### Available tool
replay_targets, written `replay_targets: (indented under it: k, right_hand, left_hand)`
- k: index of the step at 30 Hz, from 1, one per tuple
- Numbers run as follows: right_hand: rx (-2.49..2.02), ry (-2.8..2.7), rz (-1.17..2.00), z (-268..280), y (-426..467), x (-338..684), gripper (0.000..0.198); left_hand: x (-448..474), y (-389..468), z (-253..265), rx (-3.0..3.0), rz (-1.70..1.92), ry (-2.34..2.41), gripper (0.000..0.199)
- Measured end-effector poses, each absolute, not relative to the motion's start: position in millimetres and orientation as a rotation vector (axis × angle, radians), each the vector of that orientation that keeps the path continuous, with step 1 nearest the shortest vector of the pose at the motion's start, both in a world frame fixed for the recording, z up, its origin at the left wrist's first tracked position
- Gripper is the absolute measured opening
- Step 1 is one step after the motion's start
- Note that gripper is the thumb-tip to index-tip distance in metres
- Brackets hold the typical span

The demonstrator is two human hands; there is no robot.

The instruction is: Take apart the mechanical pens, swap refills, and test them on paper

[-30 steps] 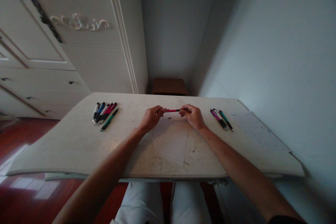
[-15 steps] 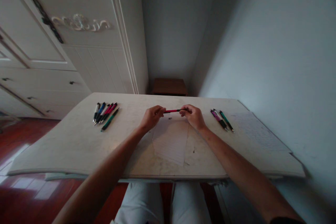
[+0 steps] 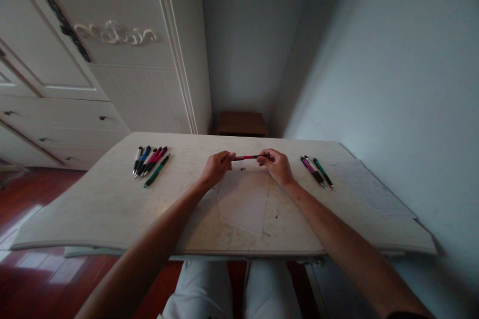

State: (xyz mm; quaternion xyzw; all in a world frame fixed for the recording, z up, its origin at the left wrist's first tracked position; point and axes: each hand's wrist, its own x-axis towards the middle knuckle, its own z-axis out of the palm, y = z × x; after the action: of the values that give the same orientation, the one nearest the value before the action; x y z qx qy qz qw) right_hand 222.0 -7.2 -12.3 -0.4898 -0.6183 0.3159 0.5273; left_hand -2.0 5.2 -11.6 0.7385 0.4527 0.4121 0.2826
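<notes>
We see both hands raised over the pale surface point(image 3: 90, 209), holding one red pen point(image 3: 246, 158) level between them, just above the far end of a sheet of lined paper point(image 3: 243, 197). The left hand point(image 3: 217, 165) is closed in a pinch on the pen's left end; the right hand point(image 3: 276, 165) is likewise closed, its fingertips gripping the black right end. Beneath the pen we find a small dark piece point(image 3: 242, 169), too small to identify. To the left, well apart from the hands, we note a cluster of pens point(image 3: 149, 161) in white, blue and red, with a green pen point(image 3: 157, 171) lying slantwise at its right side. To the right we observe a purple pen point(image 3: 312, 169) and, just beside it, a second green pen point(image 3: 324, 173); farther right lies a written sheet point(image 3: 370, 187). Behind the surface we see a brown stand point(image 3: 242, 123) and, at left, a white cabinet point(image 3: 149, 94).
</notes>
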Motion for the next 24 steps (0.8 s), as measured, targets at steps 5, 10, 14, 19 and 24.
replay_targets:
  k: [5,10,14,19,24]
  right_hand:
    - [-1.179,-1.483,0.751,-11.8,-7.6,221.8,0.014]
    - [-1.186,-1.484,0.729,-10.9,-8.7,222.1,0.013]
    - [-1.178,-1.485,0.722,-11.5,-8.3,222.0,0.013]
    - [-1.158,-1.483,0.739,-12.6,-7.5,222.2,0.013]
    - [-1.153,-1.490,0.750,-11.4,-8.0,221.6,0.013]
  left_hand:
    - [-2.2,6.6,-11.4,1.958,1.277,1.111,0.026]
    - [-2.9,2.8,-7.3,1.943,1.293,1.137,0.045]
    - [-1.3,2.0,-6.4,1.890,1.171,1.155,0.037]
    - [-1.2,5.2,-8.7,1.909,1.177,1.155,0.029]
    - [-0.7,1.3,-6.0,1.815,1.259,1.086,0.053]
